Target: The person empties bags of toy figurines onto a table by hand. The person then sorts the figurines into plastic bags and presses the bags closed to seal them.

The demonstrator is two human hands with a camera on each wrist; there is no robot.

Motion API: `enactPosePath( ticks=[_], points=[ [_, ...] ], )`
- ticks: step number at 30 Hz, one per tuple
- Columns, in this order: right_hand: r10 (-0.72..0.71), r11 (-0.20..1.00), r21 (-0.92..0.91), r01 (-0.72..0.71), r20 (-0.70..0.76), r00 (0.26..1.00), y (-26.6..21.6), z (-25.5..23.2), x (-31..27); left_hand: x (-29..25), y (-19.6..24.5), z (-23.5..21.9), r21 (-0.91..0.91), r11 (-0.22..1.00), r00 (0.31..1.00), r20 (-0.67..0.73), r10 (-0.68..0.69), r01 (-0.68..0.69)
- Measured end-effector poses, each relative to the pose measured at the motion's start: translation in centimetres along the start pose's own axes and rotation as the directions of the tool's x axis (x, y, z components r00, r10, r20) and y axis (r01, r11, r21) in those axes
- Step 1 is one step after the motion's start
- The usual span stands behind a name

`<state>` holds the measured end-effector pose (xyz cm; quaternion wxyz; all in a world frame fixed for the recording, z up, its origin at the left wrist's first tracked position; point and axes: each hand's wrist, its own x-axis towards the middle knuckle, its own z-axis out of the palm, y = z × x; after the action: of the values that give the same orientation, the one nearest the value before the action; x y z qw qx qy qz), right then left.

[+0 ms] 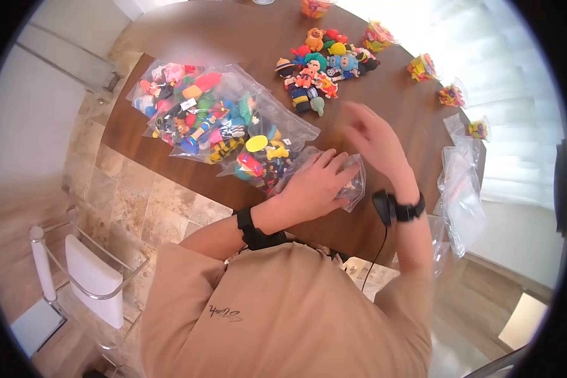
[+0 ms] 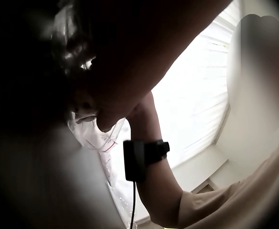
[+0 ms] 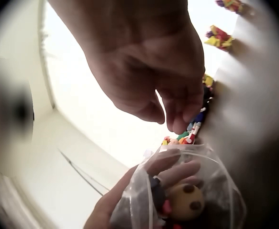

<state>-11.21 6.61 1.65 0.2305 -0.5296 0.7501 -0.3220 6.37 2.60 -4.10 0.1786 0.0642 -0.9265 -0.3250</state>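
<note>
My left hand (image 1: 318,183) holds a clear plastic bag (image 1: 357,189), its fingers spread across the bag and the thumb at the near side. In the right wrist view a tan toy head with brown spots (image 3: 187,201) shows through this bag (image 3: 230,200), with a dark toy part beside it. Blurred, my right hand (image 1: 378,135) hovers between that bag and a pile of small rubber figures (image 1: 309,72). From the right wrist view, the right hand's (image 3: 149,81) fingers hang loosely bent with nothing seen between them.
Filled clear bags of colourful figures (image 1: 195,113) lie left on the brown table (image 1: 384,88). Several tubs of bright pieces (image 1: 422,67) line its far right edge. Flat plastic bags (image 1: 460,195) lie at the right edge. A white chair (image 1: 94,280) stands at lower left.
</note>
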Motion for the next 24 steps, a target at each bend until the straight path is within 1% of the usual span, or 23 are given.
enactPosePath(
  ticks=[1,2,4,5,7,8,9,10,11,12,13,14,16,17,19,20,21,23,24],
  points=[
    [0.014,0.994,-0.106,-0.005,0.086,0.996,-1.3,0.4,1.5,-0.4,-0.1,0.0,-0.012,1.0,1.0,-0.007,0.013,-0.013],
    [0.019,0.992,-0.123,-0.009,0.081,0.997,-1.4,1.3,2.7,-0.7,-0.1,0.1,-0.033,0.999,1.0,-0.004,0.009,-0.009],
    [-0.133,0.929,-0.323,0.179,0.161,0.978,0.1,3.3,4.7,-1.1,-0.4,-0.1,-0.06,0.998,1.0,-0.013,0.008,-0.009],
    [-0.123,0.927,-0.332,0.172,0.165,0.979,0.9,3.7,5.3,-1.4,-0.5,-0.1,-0.093,0.996,1.0,-0.01,0.006,-0.007],
    [-0.272,0.879,-0.374,0.295,0.113,0.956,2.5,3.9,5.2,-1.9,-0.7,-0.1,-0.143,0.99,1.0,0.003,0.008,-0.007],
    [-0.247,0.886,-0.378,0.268,0.106,0.963,2.1,3.1,4.2,-1.9,-0.6,-0.3,-0.115,0.993,1.0,-0.007,-0.029,0.028],
    [-0.07,0.952,-0.295,0.081,0.049,0.996,1.0,1.8,3.2,-1.9,-0.6,-0.2,-0.087,0.994,0.998,-0.015,-0.061,0.06],
    [0.109,0.974,-0.2,-0.107,0.003,0.994,0.7,0.9,2.2,-1.8,-0.7,0.1,-0.101,0.992,0.996,-0.024,-0.081,0.078],
    [0.134,0.971,-0.196,-0.134,-0.012,0.991,1.5,0.2,0.6,-1.8,-0.8,0.3,-0.113,0.991,0.998,-0.003,-0.065,0.065],
    [0.2,0.973,0.122,-0.196,-0.024,0.979,2.4,-0.9,-1.4,-1.7,-0.8,0.5,-0.098,0.992,0.996,-0.037,-0.079,0.075],
    [0.258,0.875,0.429,-0.225,-0.019,0.966,3.2,-1.9,-3.4,-1.7,-0.7,0.5,-0.08,0.993,0.993,-0.075,-0.094,0.088],
    [0.267,0.871,0.434,-0.229,-0.028,0.963,4.0,-2.8,-5.8,-1.5,-0.4,0.1,-0.084,0.99,0.992,-0.043,-0.117,0.113],
    [0.333,0.689,0.674,-0.265,0.03,0.942,5.1,-3.7,-9.9,-1.2,-0.1,-0.4,-0.08,0.989,0.992,-0.027,-0.124,0.121],
    [0.337,0.678,0.687,-0.262,0.026,0.941,5.3,-3.5,-11.0,-1.2,0.0,-0.5,-0.075,0.989,0.991,-0.006,-0.132,0.131],
    [0.294,0.643,0.702,-0.307,0.144,0.945,5.6,-3.0,-12.8,-1.2,0.3,-0.5,-0.074,0.987,0.99,0.018,-0.141,0.142],
    [0.307,0.633,0.691,-0.35,0.191,0.932,4.7,-2.6,-12.8,-1.1,0.5,-0.4,-0.079,0.985,0.988,0.022,-0.155,0.156],
    [0.305,0.622,0.704,-0.342,0.184,0.934,4.4,-2.1,-12.4,-0.9,0.6,-0.5,-0.065,0.986,0.988,0.035,-0.15,0.152],
    [0.26,0.683,0.571,-0.456,0.394,0.882,4.3,-1.2,-11.4,-0.8,0.9,-0.7,-0.084,0.982,0.985,0.053,-0.164,0.168],
    [0.237,0.743,0.519,-0.422,0.385,0.892,4.7,-0.6,-10.9,-0.7,0.9,-0.7,-0.073,0.983,0.984,0.061,-0.167,0.171]
  ],
)
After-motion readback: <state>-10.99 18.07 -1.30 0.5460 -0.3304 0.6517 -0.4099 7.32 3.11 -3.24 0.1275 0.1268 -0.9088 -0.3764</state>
